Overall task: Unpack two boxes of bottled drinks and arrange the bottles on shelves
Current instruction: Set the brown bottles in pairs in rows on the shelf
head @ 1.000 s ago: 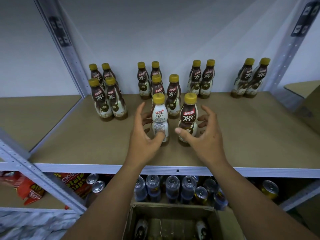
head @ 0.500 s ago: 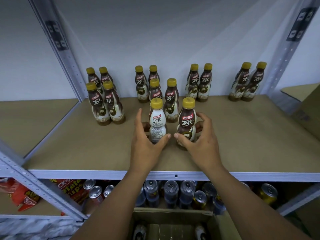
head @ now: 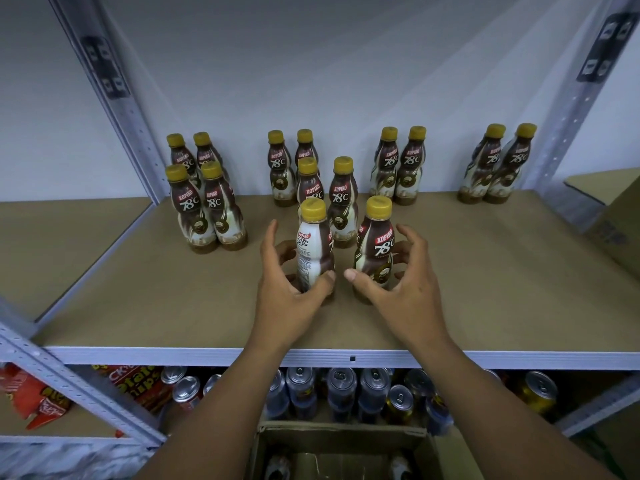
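Both our hands reach over the shelf [head: 485,289], apart from each other, with the thumb tips close together. Our left hand [head: 287,299] wraps the left front bottle [head: 313,244], thumb on its near side and fingers behind it. Our right hand [head: 405,292] cups the right front bottle [head: 375,247], thumb low on its near side and index finger lifted clear. These two stand upright at mid-shelf, side by side, not touching. Twelve other bottles [head: 341,199] stand farther back in clusters. Below the shelf, cans [head: 341,379] sit beyond an open box [head: 339,433].
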Motion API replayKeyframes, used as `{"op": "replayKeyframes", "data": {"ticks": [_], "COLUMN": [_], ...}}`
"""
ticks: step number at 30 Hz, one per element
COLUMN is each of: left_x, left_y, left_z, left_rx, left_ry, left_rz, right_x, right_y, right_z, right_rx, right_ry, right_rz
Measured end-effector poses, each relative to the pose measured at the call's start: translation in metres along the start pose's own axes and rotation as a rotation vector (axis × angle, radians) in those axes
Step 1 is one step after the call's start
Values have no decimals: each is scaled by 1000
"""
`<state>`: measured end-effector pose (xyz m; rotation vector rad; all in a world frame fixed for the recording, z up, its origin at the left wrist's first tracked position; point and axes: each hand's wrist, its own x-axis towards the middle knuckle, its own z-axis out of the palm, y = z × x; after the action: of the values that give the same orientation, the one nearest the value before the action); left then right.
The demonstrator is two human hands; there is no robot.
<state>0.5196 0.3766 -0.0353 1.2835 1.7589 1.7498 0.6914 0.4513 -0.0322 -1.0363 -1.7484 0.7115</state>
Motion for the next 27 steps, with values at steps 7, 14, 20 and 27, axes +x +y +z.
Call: {"op": "replayKeyframes", "data": {"ticks": [7, 14, 20, 27], "left_x": [-1, -2, -1, -4], "left_y": [5, 5, 2, 9], "left_z": [4, 4, 3, 3], "left_rx": [76, 53, 3, -17], "left_ry": [57, 33, 5, 7], "left_rz": [3, -6, -6, 21], "right_x": [2, 1, 1, 0], "right_y": [4, 4, 2, 1], "right_z": [3, 3, 2, 2], "right_rx": [-41, -16, -6, -5], "right_ry": [10, -4, -19, -7], "right_rz": [-20, -6, 2, -3]}}
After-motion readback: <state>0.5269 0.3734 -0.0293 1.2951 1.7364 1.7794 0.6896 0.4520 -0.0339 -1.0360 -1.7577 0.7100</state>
